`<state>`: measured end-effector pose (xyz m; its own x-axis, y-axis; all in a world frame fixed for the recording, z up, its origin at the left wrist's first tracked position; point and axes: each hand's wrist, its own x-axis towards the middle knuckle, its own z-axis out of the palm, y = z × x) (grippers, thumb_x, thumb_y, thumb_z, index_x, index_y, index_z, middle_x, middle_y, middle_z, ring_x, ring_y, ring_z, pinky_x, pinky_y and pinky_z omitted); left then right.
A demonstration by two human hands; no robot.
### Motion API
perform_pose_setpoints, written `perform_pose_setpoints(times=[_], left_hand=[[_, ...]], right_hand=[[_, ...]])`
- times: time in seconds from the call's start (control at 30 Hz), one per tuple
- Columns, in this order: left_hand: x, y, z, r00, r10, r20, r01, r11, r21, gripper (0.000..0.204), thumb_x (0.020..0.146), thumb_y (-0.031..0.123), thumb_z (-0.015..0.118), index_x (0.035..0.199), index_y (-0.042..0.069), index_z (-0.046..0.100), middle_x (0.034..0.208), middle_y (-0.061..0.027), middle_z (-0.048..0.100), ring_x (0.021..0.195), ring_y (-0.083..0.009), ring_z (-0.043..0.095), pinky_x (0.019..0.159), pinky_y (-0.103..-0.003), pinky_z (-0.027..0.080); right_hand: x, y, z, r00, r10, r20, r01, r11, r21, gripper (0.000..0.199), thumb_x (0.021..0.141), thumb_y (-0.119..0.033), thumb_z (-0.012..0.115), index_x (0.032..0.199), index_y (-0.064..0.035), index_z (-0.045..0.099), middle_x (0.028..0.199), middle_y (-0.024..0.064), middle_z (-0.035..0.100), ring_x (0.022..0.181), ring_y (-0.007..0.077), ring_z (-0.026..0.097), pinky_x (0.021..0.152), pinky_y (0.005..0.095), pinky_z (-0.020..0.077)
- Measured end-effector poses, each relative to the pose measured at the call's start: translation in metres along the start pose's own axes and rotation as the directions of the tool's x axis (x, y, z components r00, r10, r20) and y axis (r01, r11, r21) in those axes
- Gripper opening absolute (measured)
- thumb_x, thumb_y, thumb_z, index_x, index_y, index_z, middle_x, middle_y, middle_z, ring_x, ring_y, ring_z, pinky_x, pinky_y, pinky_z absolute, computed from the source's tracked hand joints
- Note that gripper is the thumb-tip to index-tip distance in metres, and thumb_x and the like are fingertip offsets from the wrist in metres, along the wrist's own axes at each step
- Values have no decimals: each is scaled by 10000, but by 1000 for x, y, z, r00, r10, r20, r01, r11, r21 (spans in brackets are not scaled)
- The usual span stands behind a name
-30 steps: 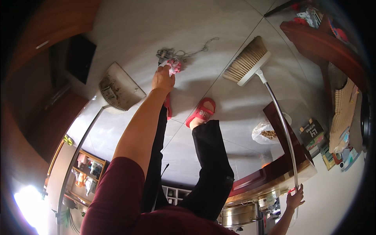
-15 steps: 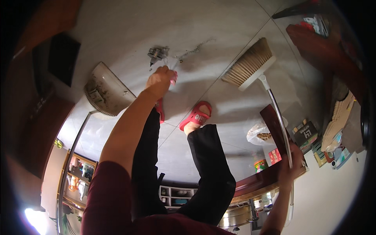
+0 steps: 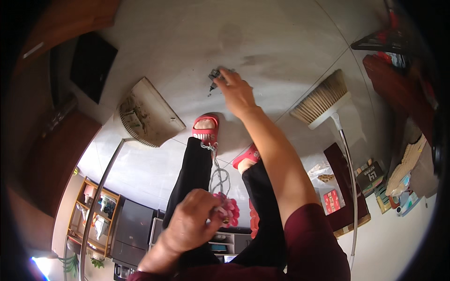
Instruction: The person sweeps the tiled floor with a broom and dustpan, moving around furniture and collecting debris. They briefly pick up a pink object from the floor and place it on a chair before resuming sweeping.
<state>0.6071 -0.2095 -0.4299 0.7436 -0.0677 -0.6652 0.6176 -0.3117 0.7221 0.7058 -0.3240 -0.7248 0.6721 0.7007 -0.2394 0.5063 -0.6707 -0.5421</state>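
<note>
My left hand (image 3: 190,222) is raised above my lap, closed on a pink knobbly trinket (image 3: 229,211). A grey cord (image 3: 216,175) dangles from the trinket and ends in a knotted tuft near my left foot. Ahead, my right hand (image 3: 236,93) reaches low over the floor, fingers apart and stretched toward a small dark grey and black object (image 3: 214,77) with a pointed end. The fingers partly cover that object, and its kind is unclear. Whether they touch it, I cannot tell.
A long-handled dustpan (image 3: 154,100) holding debris stands on the left. On the right a broom (image 3: 323,96) stands bristles forward, its metal handle beside a dark red wooden edge (image 3: 344,187). My feet wear red slippers (image 3: 206,129). A black panel (image 3: 93,65) lies at the far left.
My left hand has come back from the floor toward me with the pink trinket and cord. My right hand has let go of the broom handle and moved forward to the dark object.
</note>
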Motion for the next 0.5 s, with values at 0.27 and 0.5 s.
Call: perform_pose_setpoints(times=[0.27,0.5], left_hand=[[4,-24,12,989,28,148,-50,988,144,227,664,49,625,858,23,509,823,-129,500,743,-296,529,645,-364,471],[-1,-29,17,995,42,96,-52,993,108,227,658,41,626,862,26,528,815,-125,505,729,-293,532,635,-358,471]], right_hand=[[14,-3,53,986,-54,158,93,964,-250,351,694,-109,590,1039,-147,538,1110,38,498,1030,252,464,805,414,409],[-52,1,-6,898,439,-30,-419,875,243,222,615,-128,591,803,-84,483,802,113,530,731,326,543,633,412,451]])
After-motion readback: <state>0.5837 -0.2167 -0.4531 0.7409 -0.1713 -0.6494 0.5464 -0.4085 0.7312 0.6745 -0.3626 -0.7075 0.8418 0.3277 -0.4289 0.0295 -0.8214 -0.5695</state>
